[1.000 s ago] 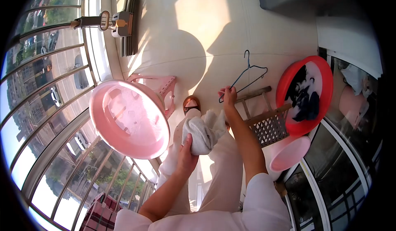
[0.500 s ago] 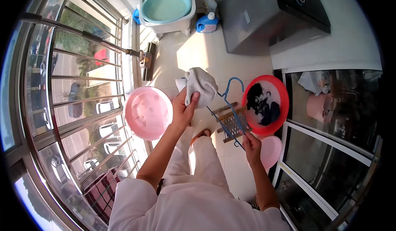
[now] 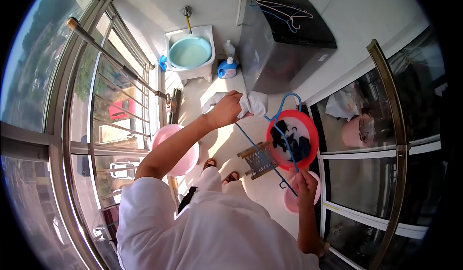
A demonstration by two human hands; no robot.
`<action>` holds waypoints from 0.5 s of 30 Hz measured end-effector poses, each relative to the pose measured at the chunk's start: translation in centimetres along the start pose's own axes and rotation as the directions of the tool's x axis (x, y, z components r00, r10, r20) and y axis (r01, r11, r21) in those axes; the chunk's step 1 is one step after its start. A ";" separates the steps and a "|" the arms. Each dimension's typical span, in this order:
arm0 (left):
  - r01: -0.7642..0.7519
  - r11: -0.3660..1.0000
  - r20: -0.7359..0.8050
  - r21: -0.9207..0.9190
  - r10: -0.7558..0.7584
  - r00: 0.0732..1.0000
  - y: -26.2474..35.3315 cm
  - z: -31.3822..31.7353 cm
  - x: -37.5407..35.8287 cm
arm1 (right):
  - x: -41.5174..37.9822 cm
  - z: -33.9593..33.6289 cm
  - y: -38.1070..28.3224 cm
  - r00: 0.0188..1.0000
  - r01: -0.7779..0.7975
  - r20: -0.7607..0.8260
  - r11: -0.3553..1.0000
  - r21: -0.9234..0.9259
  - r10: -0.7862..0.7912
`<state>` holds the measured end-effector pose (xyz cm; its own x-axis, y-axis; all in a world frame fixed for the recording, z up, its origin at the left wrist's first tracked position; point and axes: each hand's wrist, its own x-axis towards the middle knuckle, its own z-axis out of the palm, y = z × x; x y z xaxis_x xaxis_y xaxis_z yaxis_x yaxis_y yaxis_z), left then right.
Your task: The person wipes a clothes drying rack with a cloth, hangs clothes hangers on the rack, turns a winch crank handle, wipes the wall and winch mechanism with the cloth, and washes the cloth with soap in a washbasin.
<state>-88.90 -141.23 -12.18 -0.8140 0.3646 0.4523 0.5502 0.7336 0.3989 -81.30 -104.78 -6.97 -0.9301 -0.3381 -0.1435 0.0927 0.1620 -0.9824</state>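
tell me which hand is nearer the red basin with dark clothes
Right. The right hand holds the blue hanger just below the red basin; the left hand grips a white cloth farther up-left.

No legible text anywhere. Blue detergent bottle (image 3: 227, 69) has a label, too small and blurred to read. White bottle (image 3: 230, 48) behind it: no readable print. Washing machine (image 3: 284, 38) has a small pale sticker on its side, unreadable; the line drawing on its lid is hangers, not writing. Red basin (image 3: 312, 136), pink basins and sink (image 3: 190, 53) carry no marks. No numbers, brands or signs can be made out.
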 end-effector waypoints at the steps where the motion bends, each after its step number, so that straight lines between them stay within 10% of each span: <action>1: -0.001 1.000 -0.019 -0.011 0.000 1.000 -1.4 -0.5 -0.7 | -0.9 -0.8 -1.0 1.000 -0.009 -0.020 0.999 0.033 0.010; 4: 0.093 0.990 -0.097 -0.105 -0.103 0.990 -3.7 -1.2 -3.4 | -3.8 -1.9 -2.0 0.999 0.000 -0.052 0.999 0.049 0.003; 6: 0.508 0.836 0.277 -0.210 -0.447 0.850 -5.6 -1.8 -4.6 | -5.3 -1.4 -2.2 0.997 -0.017 -0.072 0.997 0.069 0.022; 7: 0.413 0.814 0.133 -0.409 -0.394 0.909 -5.1 -1.6 -4.9 | -5.7 -0.8 -2.1 0.996 -0.037 -0.081 0.996 0.083 0.044; 11: 0.468 0.235 0.063 -0.852 -0.841 0.537 -5.1 -1.7 -5.9 | -6.1 0.9 -1.6 0.983 -0.014 -0.171 0.965 0.262 0.061; 14: -0.185 -0.255 0.149 -0.949 -0.881 0.450 -9.4 0.3 -7.7 | -6.0 2.3 -2.0 0.951 0.125 -0.308 0.930 0.347 -0.014; 15: -0.174 -0.354 0.213 -0.919 -0.816 0.537 -9.4 0.1 -7.4 | -5.9 3.3 -1.8 0.940 0.151 -0.341 0.920 0.360 -0.021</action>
<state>-88.04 -150.79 -19.39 -0.9258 -0.2809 -0.2529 0.1180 -0.8504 0.5127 -74.79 -106.19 -4.74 -0.9973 -0.0053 -0.0734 0.0726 -0.2363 -0.9690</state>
